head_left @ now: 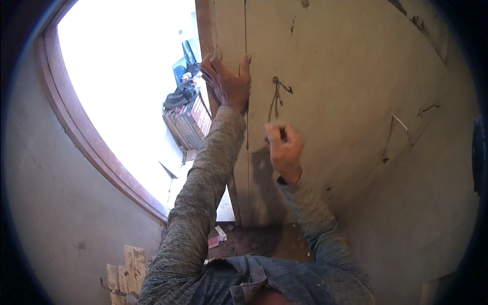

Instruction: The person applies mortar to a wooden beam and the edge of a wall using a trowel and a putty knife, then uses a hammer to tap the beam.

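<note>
My left hand (230,84) is raised against the pale narrow panel (230,30) beside the doorway. Its thumb lies apart at the panel's seam, while its fingers bend toward the reddish-brown door frame (206,23). To the right and lower, my right hand (286,151) is closed and slightly blurred in front of the pale wall (345,76). Whatever its fingers may hold is hidden. Just above that hand, dark twisted wires (276,91) stick out of a hole and hang down the wall.
Through the bright doorway stands a stack of brick-like blocks (185,124) with dark items on top. Another wire loop (394,134) juts from the wall at right. Wooden boards (133,267) lean at lower left. A small red and white box (217,238) lies on the dirty floor.
</note>
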Demonstrator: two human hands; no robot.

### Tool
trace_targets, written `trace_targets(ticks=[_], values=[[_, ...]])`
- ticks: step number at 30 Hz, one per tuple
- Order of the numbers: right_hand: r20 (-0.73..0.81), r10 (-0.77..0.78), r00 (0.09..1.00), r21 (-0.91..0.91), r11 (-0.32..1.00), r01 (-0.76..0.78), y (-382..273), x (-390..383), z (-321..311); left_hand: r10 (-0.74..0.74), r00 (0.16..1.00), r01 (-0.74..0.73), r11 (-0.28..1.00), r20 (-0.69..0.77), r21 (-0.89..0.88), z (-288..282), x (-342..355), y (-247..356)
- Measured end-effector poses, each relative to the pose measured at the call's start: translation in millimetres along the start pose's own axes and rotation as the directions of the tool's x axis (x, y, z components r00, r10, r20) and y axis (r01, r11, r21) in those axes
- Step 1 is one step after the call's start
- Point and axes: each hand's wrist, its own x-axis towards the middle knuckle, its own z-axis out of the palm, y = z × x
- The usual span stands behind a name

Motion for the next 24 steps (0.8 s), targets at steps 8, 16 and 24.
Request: trace_targets(ticks=[8, 16, 24], values=[[0.050, -0.770, 0.636, -0.099, 0.630, 0.771, -115.8, 208.1, 104.4, 0.031, 0.999, -0.031, 0.999, 0.018, -0.015, -2.0, -9.6, -22.4], [-0.212, -0.711, 0.671, -0.065, 0.695, 0.716, -94.2, 306.5, 165.7, -0.096, 0.995, 0.098, 0.994, 0.041, -0.051, 2.4, -6.1, -15.3], [-0.271, -0.737, 0.620, -0.071, 0.657, 0.750, -91.2, 318.7, 177.5, -0.244, 0.968, 0.249, 0.959, 0.052, -0.133, -2.4, -6.2, -10.5]])
